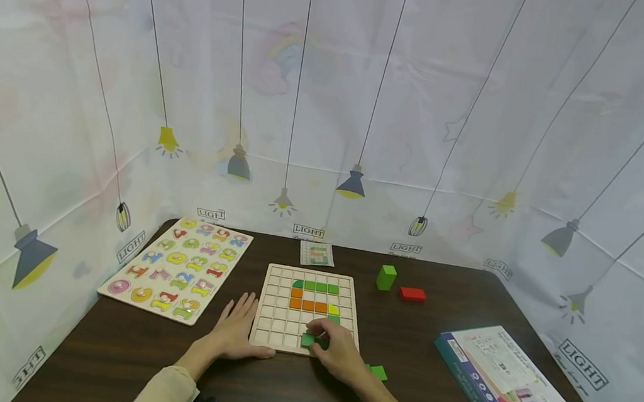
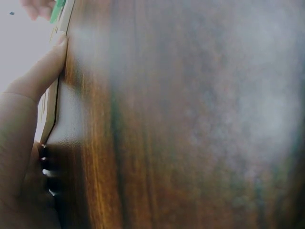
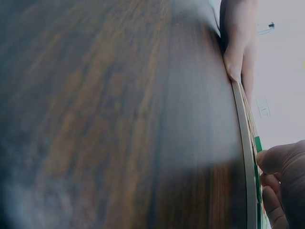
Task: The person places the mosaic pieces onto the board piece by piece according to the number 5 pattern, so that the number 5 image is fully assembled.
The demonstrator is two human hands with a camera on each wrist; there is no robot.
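A square wooden grid board (image 1: pixel 271 307) lies on the dark table, with green, orange and yellow tiles set in some of its cells. My left hand (image 1: pixel 236 331) rests at the board's lower left corner, fingers straight along the left side and thumb against the near edge. Over the near part of the board, my right hand (image 1: pixel 337 348) pinches a green square tile (image 1: pixel 308 340) between thumb and fingers. The right wrist view shows the thumb (image 3: pixel 271 158) against green tiles (image 3: pixel 258 143) at the board's edge. More green tiles (image 1: pixel 378 373) lie on the table beside the right wrist.
A number puzzle board (image 1: pixel 180 265) lies at the left. Behind the grid board is a small pattern card (image 1: pixel 316 253). A green block (image 1: pixel 386 278) and a red block (image 1: pixel 413 294) are at the back right. A flat box (image 1: pixel 512 386) occupies the right side.
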